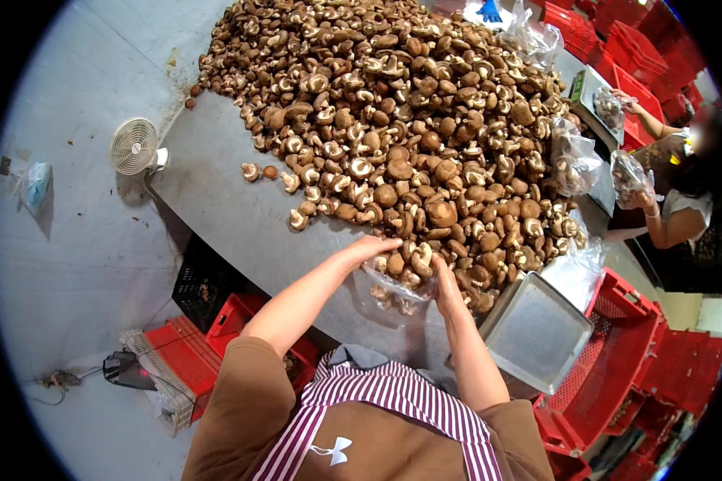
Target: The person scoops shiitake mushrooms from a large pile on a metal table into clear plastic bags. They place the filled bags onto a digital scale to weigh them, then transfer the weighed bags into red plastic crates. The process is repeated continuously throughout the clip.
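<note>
A clear plastic bag (393, 292) with several brown shiitake mushrooms in it is at the near edge of a large mushroom heap (393, 104). My left hand (374, 248) grips the bag's rim on the left, its fingers reaching over the opening. On the opposite side my right hand (448, 285) closes round the bag, its fingertips partly hidden by mushrooms. Pale stems and brown caps show at the bag's mouth, between my two hands.
A metal tray on a scale (537, 332) stands right of my hands, beside red crates (598, 365). A small fan (135, 146) is at the table's left edge. At far right, a co-worker's hands (640, 192) hold bagged mushrooms near another scale (595, 104).
</note>
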`<state>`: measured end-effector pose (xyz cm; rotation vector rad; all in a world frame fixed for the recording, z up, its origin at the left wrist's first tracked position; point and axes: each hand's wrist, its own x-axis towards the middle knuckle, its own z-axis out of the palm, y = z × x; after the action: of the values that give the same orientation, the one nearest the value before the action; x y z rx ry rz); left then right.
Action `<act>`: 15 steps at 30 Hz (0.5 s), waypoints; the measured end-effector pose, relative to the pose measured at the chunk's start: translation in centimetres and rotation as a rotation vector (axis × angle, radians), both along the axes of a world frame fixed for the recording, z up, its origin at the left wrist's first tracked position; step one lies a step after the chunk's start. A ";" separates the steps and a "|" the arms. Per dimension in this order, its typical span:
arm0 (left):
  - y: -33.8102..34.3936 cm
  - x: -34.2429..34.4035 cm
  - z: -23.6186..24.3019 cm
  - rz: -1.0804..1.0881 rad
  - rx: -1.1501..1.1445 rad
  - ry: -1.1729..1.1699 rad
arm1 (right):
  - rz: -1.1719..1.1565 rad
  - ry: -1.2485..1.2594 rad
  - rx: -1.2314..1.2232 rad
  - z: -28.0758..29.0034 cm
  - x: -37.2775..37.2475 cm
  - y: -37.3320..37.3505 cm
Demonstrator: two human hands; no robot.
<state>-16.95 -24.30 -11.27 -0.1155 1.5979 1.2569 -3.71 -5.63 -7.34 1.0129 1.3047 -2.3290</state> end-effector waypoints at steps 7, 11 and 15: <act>-0.8 3.5 2.2 -0.097 0.072 0.041 | 0.323 0.047 0.269 1.9 1.6 1.2; -1.5 5.8 4.4 -0.084 0.192 0.128 | 0.464 0.124 0.521 4.1 3.3 1.4; -2.8 8.8 8.1 -0.011 0.186 0.165 | 0.403 0.251 0.653 6.2 6.8 1.3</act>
<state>-8.14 -27.07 -3.21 0.1167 1.6093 1.4299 3.10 -4.38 -1.10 0.5279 2.2139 -1.7897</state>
